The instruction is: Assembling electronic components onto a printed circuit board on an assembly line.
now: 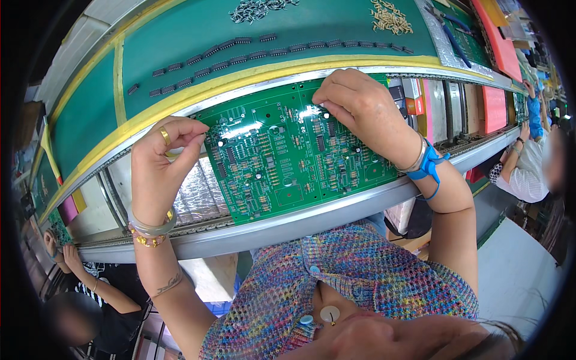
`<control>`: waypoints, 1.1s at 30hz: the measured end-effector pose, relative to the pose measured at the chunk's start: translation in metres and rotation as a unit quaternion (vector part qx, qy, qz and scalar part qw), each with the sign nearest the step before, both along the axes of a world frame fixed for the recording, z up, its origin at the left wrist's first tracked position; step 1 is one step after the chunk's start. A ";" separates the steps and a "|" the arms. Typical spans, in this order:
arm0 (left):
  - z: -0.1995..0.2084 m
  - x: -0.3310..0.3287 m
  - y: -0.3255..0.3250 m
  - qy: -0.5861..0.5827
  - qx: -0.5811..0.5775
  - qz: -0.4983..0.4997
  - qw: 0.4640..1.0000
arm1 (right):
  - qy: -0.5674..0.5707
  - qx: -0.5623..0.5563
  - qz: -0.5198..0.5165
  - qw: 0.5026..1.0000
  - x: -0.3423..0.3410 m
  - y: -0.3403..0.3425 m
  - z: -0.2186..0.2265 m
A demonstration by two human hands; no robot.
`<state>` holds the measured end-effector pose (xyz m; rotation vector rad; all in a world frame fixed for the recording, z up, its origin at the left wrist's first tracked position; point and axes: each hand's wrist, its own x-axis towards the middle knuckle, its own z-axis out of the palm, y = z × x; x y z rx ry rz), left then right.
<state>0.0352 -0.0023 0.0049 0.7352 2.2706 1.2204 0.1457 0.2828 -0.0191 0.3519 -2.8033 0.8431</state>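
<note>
A green circuit board [288, 207] lies across the metal rails in front of me, set with many small resistors, dark chips and round capacitors. At its upper left corner my left hand [165, 165] pinches thumb and forefinger together; anything between the tips is too small to make out. Over the upper right part of the board my right hand [366, 108] is closed in a pinch, fingertips close above the board's surface. A small pale part shows by those tips, but whether they grip it is unclear. A blue wrist strap [431, 165] circles my right wrist.
Beyond the rail, a green mat [180, 45] carries rows of black chips [258, 54], a pile of silvery parts [258, 11] and tan parts [391, 18]. Blue-handled pliers [457, 45] lie at the far right. Co-workers sit along the line on both sides.
</note>
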 end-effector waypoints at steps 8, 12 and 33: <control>-0.003 0.003 0.000 -0.002 0.014 0.016 1.000 | 0.008 -0.015 0.009 1.000 -0.001 0.003 0.005; -0.005 0.002 0.004 0.002 0.033 0.010 0.999 | 0.022 0.026 -0.047 0.998 -0.035 0.021 0.024; -0.010 0.002 0.011 0.122 -0.050 0.021 0.991 | 0.006 0.089 -0.083 0.993 -0.114 0.035 0.020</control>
